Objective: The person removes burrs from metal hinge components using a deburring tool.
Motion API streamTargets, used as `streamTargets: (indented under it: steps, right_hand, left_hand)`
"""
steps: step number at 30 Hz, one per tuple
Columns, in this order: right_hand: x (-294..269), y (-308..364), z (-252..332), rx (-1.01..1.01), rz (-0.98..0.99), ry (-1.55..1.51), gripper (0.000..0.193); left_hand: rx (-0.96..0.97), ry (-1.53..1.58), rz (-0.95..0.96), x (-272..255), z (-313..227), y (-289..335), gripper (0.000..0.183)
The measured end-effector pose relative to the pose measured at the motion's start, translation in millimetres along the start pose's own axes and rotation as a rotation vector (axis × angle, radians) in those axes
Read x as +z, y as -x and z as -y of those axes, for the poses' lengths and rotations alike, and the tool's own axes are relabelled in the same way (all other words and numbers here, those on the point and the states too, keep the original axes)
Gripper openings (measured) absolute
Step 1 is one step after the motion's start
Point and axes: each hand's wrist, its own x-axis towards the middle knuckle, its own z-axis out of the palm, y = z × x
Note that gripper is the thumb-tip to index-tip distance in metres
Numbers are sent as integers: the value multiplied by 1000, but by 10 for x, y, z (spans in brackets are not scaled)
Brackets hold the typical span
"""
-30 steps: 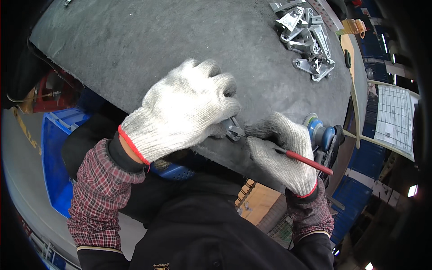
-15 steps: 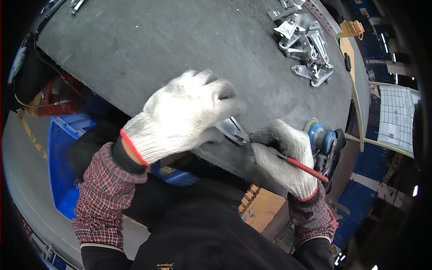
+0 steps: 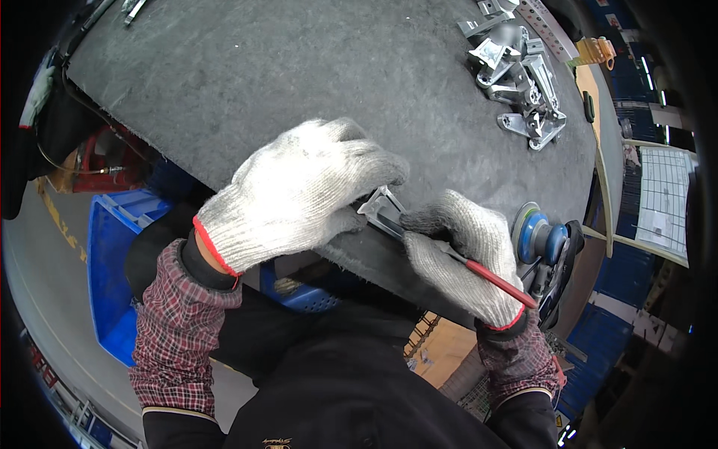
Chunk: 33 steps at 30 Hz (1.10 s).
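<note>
From your head, the fisheye faces down (straight edges bend) at the tabletop (image 3: 336, 75), near your left hand (image 3: 303, 194) and right hand (image 3: 485, 243)

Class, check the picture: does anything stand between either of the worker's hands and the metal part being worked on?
Nothing visible blocks either one, beyond the knit gloves worn. The left hand holds the metal part; the right hand, gripping the red-handled tool, is right beside it.

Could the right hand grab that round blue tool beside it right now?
Probably not straight away: the right hand is holding a red-handled tool. Otherwise the way looks free, with the round blue tool close beside that hand.
</note>
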Motion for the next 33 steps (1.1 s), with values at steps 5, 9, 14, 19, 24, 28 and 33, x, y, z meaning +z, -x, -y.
streamTargets:
  steps: [5,9,14,19,24,28,33]
  right_hand:
    - [27,-16,21,51,-27,-97,20]
    - [41,138,0,53,-113,-115,13]
    - [97,853,-222,261,-416,-441,7]
    - [261,1433,-575,324,-551,-527,16]
    - [357,1384,-695,49,-602,-332,18]
    - [408,1382,-831,11,-678,-380,17]
    - [367,1432,-832,-58,-710,-351,18]
  left_hand:
    - [-8,-22,37,-12,8,-14,56]
    - [70,-27,-1,-66,6,27,57]
    - [-380,127,-360,-610,-401,593,55]
    - [-818,-462,-383,-1364,-1033,2369,48]
    - [-796,-328,-562,-1193,-1288,1684,49]
    - [-433,-191,-442,-425,-979,-220,49]
    - [102,-494,-150,501,-1197,-2460,65]
